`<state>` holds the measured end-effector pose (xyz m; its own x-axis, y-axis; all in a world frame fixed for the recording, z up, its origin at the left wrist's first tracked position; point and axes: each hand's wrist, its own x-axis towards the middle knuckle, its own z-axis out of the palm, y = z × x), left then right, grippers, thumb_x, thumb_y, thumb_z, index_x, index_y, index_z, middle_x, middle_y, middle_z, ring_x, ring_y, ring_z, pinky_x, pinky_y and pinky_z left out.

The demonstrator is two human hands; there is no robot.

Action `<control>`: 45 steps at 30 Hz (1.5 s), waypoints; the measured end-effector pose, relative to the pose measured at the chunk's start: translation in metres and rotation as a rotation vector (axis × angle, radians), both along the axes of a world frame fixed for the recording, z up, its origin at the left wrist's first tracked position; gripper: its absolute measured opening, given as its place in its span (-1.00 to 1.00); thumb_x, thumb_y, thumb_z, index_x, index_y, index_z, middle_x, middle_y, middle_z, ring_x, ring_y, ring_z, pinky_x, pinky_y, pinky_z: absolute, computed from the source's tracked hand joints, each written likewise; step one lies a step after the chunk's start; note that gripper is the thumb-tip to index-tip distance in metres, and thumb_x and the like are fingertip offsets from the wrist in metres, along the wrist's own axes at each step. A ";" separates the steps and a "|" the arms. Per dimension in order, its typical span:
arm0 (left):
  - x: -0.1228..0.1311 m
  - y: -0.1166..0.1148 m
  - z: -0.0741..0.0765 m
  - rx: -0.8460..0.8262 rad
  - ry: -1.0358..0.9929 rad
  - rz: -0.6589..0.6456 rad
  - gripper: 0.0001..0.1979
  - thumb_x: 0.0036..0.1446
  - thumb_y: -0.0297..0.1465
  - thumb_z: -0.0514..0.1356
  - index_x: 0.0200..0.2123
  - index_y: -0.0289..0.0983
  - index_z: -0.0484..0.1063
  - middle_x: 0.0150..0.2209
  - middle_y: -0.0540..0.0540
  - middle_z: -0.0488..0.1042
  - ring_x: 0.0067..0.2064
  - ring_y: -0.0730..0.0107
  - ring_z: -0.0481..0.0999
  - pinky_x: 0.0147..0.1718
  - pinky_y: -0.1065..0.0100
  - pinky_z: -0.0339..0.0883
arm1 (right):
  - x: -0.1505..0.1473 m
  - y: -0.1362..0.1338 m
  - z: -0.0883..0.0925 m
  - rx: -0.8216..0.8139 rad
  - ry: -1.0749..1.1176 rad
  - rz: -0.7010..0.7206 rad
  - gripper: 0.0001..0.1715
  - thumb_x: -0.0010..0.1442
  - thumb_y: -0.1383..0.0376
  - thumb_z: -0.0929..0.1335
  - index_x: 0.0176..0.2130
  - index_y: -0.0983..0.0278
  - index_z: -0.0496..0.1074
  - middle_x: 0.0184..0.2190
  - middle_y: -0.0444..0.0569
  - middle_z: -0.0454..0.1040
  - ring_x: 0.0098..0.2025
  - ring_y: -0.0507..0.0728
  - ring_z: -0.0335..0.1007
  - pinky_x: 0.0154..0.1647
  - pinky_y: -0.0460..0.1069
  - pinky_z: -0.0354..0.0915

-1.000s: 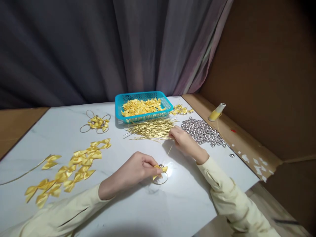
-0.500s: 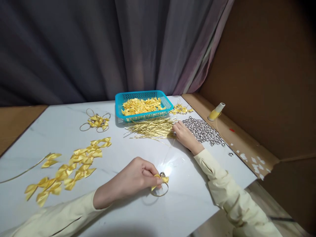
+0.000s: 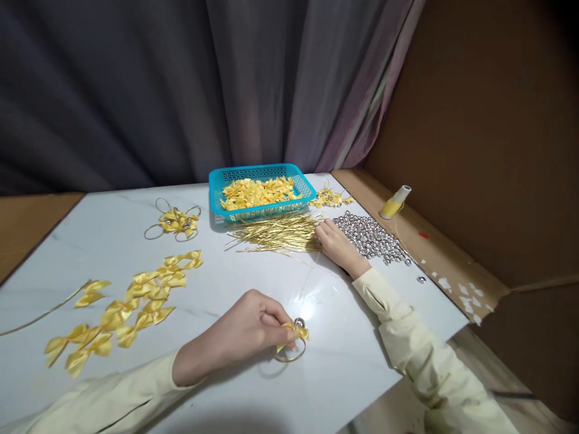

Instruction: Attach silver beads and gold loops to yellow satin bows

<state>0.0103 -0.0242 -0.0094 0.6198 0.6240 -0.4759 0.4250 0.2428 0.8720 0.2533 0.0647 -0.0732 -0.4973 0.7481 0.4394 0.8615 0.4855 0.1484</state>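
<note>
My left hand (image 3: pixel 246 328) pinches a small yellow ribbon bow (image 3: pixel 292 333) with a silver bead and a gold wire loop, low over the white table (image 3: pixel 316 386). A thin gold wire runs up from the bow toward my right hand (image 3: pixel 337 243). That hand rests at the right edge of the pile of gold wire pieces (image 3: pixel 275 232), fingers curled on the wires, beside the heap of silver beads (image 3: pixel 371 238).
A blue basket (image 3: pixel 216 199) of yellow bows stands at the back. Loose yellow bows (image 3: pixel 136 301) lie at the left, finished looped bows (image 3: pixel 174 222) behind them and more (image 3: pixel 329 198) beside the basket. A yellow thread spool (image 3: pixel 395 203) lies on the cardboard ledge at the right.
My right hand moved back from the table's middle to the wire pile's right edge. My left hand drew the bow slightly nearer.
</note>
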 end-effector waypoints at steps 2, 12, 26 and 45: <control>0.000 -0.001 0.001 0.001 -0.009 -0.005 -0.85 -0.06 -0.39 0.23 -0.46 -0.36 0.55 -0.43 -0.15 0.60 -0.41 0.32 0.54 -0.46 0.45 0.29 | 0.000 0.000 0.000 0.002 0.001 0.001 -0.72 0.12 0.61 0.13 -0.40 0.30 0.24 -0.40 0.07 0.27 -0.27 0.22 0.11 -0.23 0.06 0.16; 0.001 -0.002 0.002 0.009 0.000 -0.002 -0.86 -0.05 -0.40 0.23 -0.47 -0.36 0.55 -0.45 -0.14 0.60 -0.42 0.35 0.54 -0.48 0.48 0.28 | 0.003 0.003 -0.003 0.002 0.026 0.003 -0.72 0.11 0.62 0.13 -0.40 0.30 0.23 -0.39 0.06 0.26 -0.26 0.22 0.10 -0.22 0.05 0.16; 0.002 0.002 0.010 -0.003 -0.033 0.020 -0.79 -0.07 -0.31 0.28 -0.45 -0.37 0.56 -0.44 -0.14 0.59 -0.46 0.42 0.47 -0.51 0.50 0.21 | 0.008 0.009 -0.007 0.002 0.368 0.037 -0.75 0.11 0.58 0.14 -0.43 0.25 0.17 -0.45 0.00 0.25 -0.30 0.17 0.14 -0.30 0.00 0.17; -0.001 0.014 0.009 0.060 -0.026 -0.033 -0.65 0.08 -0.18 0.16 -0.35 -0.37 0.54 -0.45 -0.13 0.52 -0.50 0.46 0.30 -0.52 0.43 0.04 | 0.010 0.011 -0.005 0.007 0.783 -0.062 -0.82 0.21 0.32 0.20 -0.44 0.25 0.22 -0.50 -0.09 0.31 -0.45 0.07 0.23 -0.40 -0.07 0.12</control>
